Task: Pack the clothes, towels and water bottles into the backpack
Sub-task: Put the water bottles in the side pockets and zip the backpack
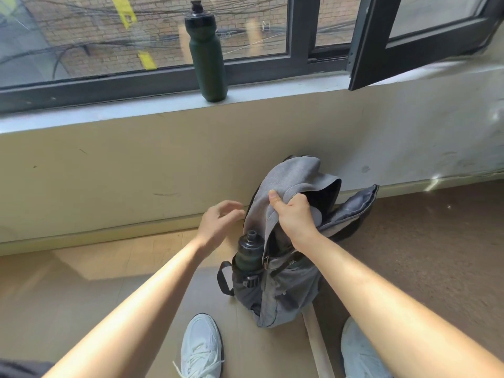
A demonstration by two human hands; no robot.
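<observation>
Head view | right hand (296,218) is gripping the flap of the backpack (289,291), holding it open | left hand (218,223) is hovering loose — empty | next, likely: reaching for the bottle (207,58) on the windowsill (136,110).

Both arms fwd. L grip (221,222) loose, empty; R grip (293,216) clenched on grey fabric (286,175), thumb up.

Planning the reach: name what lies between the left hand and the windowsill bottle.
Head view: only bare wall and sill edge between left hand and bottle.
</observation>
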